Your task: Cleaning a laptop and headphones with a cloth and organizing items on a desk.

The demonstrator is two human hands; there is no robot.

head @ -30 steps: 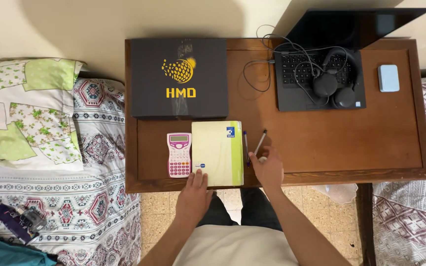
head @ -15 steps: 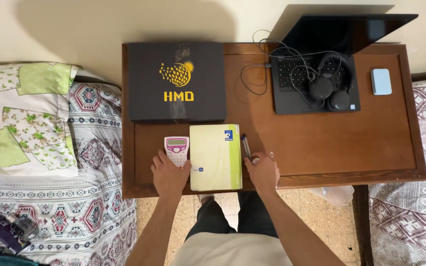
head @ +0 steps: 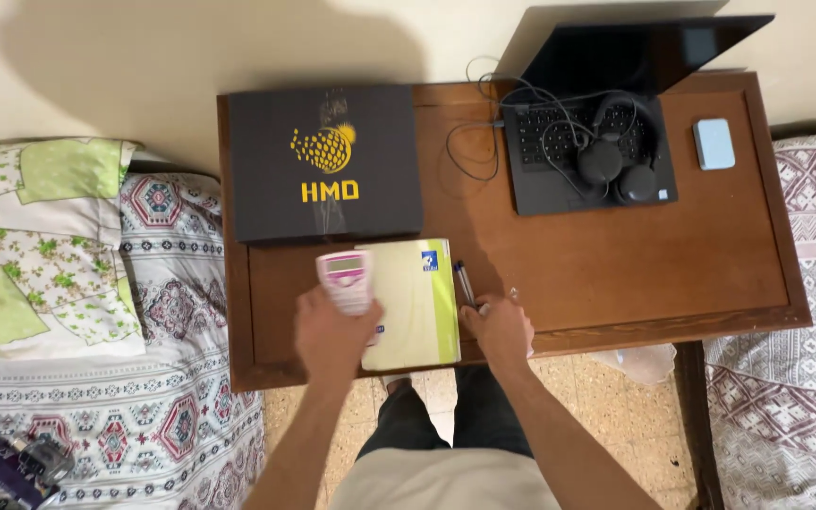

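On the far left we see a bed (head: 68,312) w/ a patterned quilt and a green-and-white pillow (head: 21,246), pushed right up against the desk (head: 616,274). Next over, at the desk's back-left corner, a big dark box (head: 323,162) lies flat, prob. parked there to keep the front strip free for working.

Our left hand (head: 330,332) sits just in front of that box. It's curled round the lower half of a pink calculator (head: 346,280), fingers closed on it, and the calculator looks lifted and tilted, its right edge overlapping the yellow-green notebook (head: 413,302). The blur there means we can't say whether it touches the cover. The notebook itself lies flat near the desk's front edge, between both hands.

Right of the notebook, two pens (head: 463,281) lie side by side, just beside its edge. Our right hand (head: 501,326) rests on their near ends, loosely bent, fingertips touching them; whether it really grips them we can't tell.

Further right and back, an open laptop (head: 587,142) leans near the wall, black headphones (head: 616,165) dumped on its keyboard w/ a cable trailing left. Small pale-blue case (head: 714,144) lies apart near the desk's right edge.
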